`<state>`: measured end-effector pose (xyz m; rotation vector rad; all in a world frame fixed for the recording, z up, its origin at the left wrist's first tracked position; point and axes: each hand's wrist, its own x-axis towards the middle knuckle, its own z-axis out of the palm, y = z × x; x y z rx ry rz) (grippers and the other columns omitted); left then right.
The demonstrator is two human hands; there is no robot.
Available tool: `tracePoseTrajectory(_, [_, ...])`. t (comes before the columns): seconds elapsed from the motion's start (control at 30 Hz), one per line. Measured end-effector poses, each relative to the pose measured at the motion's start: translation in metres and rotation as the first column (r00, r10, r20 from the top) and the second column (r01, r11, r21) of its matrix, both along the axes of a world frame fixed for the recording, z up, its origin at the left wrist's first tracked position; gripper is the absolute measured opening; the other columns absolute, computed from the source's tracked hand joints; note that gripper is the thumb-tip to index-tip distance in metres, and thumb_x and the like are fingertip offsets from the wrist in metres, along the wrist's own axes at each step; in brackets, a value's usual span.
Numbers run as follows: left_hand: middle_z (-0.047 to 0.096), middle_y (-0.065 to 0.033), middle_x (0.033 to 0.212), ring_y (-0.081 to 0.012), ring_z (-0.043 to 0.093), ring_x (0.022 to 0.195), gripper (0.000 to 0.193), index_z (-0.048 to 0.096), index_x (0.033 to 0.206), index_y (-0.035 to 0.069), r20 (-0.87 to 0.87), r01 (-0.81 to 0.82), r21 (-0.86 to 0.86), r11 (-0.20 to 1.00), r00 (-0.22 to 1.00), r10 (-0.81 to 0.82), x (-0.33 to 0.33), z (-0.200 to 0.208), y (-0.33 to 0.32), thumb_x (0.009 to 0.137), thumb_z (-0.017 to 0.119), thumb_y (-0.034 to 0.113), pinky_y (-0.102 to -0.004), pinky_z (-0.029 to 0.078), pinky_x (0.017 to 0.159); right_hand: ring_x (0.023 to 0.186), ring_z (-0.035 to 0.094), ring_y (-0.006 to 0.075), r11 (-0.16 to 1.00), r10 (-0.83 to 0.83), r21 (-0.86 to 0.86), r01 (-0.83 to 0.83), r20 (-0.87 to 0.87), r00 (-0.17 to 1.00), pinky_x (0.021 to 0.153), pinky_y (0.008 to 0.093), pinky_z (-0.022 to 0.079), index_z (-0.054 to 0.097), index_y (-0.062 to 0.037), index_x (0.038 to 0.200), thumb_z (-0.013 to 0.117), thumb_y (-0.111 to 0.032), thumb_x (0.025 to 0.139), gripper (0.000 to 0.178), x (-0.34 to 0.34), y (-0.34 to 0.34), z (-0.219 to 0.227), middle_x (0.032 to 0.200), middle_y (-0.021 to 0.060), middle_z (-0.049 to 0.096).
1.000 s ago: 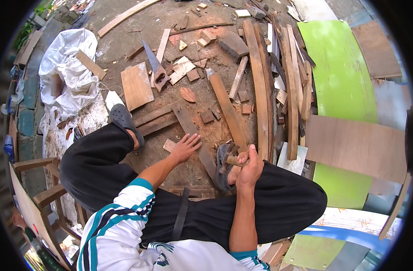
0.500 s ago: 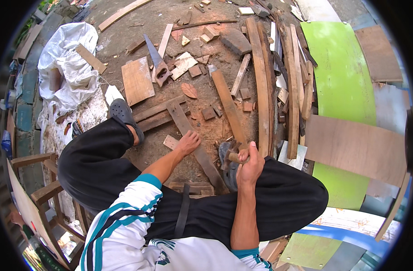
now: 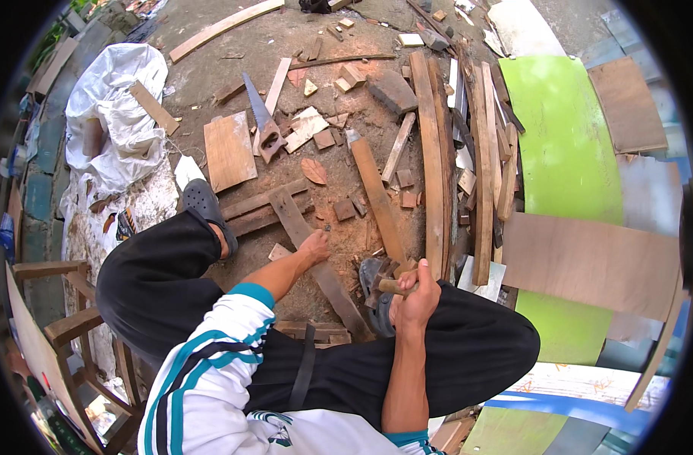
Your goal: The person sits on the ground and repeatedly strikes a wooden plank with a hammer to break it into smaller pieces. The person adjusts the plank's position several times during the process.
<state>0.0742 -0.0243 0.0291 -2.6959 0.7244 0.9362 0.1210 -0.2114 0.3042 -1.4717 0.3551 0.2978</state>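
My left hand (image 3: 314, 247) is closed in a pinch above a narrow brown plank (image 3: 325, 282). A small dark piece sticks up from its fingertips, too small to name. The plank slopes from the frame pieces near my left foot down toward my lap. My right hand (image 3: 418, 297) grips the wooden handle of what looks like a hammer (image 3: 394, 287). Its brown head is partly hidden by the hand and lies over my right shoe (image 3: 371, 274). Two short boards (image 3: 264, 208) lie crosswise under the plank's far end.
A handsaw (image 3: 264, 121) lies beyond a square plywood piece (image 3: 230, 152). Long timbers (image 3: 430, 159) run along the right, beside green sheets (image 3: 562, 129). A white sack (image 3: 115, 98) is at the left, a wooden frame (image 3: 77, 322) nearer. Several offcuts litter the ground.
My left hand has drawn its fingers together, and a small dark piece now shows at their tips. My right hand keeps its hold on the hammer. The view has shifted slightly.
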Motion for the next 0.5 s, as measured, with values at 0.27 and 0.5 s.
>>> tracePoseTrajectory(0.27, [0.067,-0.0069,0.112,-0.0273,0.064,0.112,0.065,0.067,0.119,0.015,-0.216,-0.047,-0.046,0.998,0.976,0.036,0.016,0.051,0.088,0.061,0.090,0.034,-0.0416,0.055,0.090,0.062,0.045,0.0170,0.999,-0.007,0.034,0.004,0.088,0.996,0.068,0.0333,0.040,0.043,-0.0064,0.061,0.049,-0.023,0.106,0.047,0.000,0.010,0.017,0.061,0.0050,0.045])
tracePoseTrajectory(0.5, [0.065,-0.0084,0.102,-0.0284,0.064,0.104,0.056,0.063,0.111,0.014,0.040,-0.098,-0.023,0.995,0.994,0.099,0.017,0.168,0.210,0.060,0.084,0.026,-0.0411,0.052,0.091,0.063,0.047,0.0171,0.996,0.058,0.064,-0.064,0.084,0.995,0.068,0.0331,0.040,0.046,-0.0064,0.060,0.051,-0.027,0.105,0.050,-0.002,0.012,0.019,0.059,0.0052,0.045])
